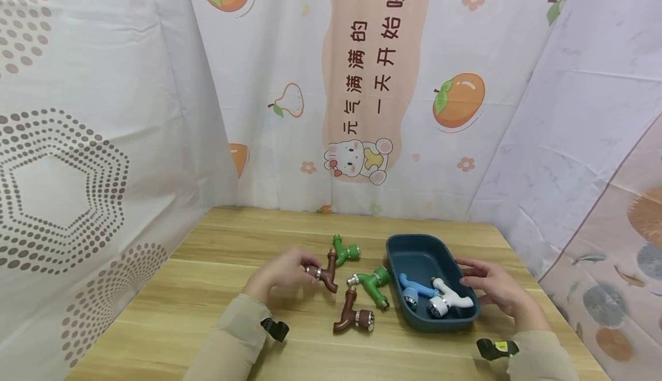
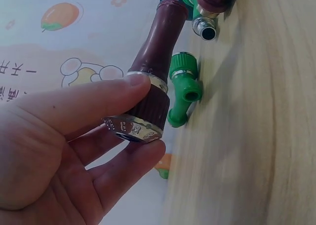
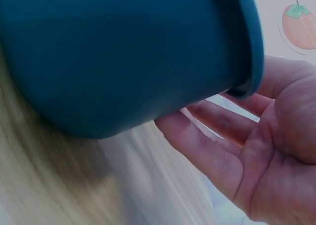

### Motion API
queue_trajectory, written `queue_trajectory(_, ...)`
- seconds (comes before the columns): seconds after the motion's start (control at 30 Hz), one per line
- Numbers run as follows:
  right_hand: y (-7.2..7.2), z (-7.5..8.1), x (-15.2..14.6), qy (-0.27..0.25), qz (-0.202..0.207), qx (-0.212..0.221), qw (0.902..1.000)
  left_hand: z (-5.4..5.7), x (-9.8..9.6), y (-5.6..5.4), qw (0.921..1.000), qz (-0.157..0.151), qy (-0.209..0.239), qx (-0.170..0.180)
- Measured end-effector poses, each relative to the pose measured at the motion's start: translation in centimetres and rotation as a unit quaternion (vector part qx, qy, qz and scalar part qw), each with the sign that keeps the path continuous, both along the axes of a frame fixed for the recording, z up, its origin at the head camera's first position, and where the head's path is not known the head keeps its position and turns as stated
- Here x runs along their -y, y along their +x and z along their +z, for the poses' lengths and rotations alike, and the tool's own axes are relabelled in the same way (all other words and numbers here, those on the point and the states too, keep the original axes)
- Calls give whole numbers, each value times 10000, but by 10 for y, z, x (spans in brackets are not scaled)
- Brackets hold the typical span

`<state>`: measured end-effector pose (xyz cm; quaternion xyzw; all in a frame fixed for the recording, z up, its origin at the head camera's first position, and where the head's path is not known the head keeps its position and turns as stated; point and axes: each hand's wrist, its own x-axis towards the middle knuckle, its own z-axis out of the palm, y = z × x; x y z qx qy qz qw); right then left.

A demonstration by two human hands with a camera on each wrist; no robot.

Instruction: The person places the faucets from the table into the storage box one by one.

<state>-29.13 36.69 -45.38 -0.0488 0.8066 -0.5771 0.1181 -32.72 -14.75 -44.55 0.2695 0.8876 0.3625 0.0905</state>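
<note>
Left hand: thumb and fingers pinch a brown tap by its knob; tap held off the table, left of the bin. Right hand: fingers extended loosely, touching the bin's right side, not clenched. In bin: blue tap and white tap, near end. On table, between left hand and bin: two green taps, plus a second brown tap, nearer the person.

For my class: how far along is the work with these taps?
Done, it seems: a blue tap and a white tap lie in the tray. In hand: the left hand pinches a brown tap. Apparently remaining: two green taps and another brown tap on the table.
</note>
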Motion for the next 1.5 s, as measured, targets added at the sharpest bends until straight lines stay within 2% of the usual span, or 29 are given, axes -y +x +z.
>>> queue_trajectory(0.17,-1,0,-1,10,13,-24,10000,3,2,-1,9999,85,74,-44)
queue_trajectory(0.43,-1,-1,-2,-30,58,-26,10000,6,4,-4,9991,125,209,-346)
queue_trajectory(0.77,0,2,1,-15,47,-37,10000,9,4,-6,9976,216,399,-533)
queue_trajectory(1.23,-1,2,0,-27,88,-5,10000,8,-4,-6,9959,336,570,-615)
queue_trajectory(1.5,0,1,0,-34,89,1,10000,8,-9,-5,9945,539,604,-671)
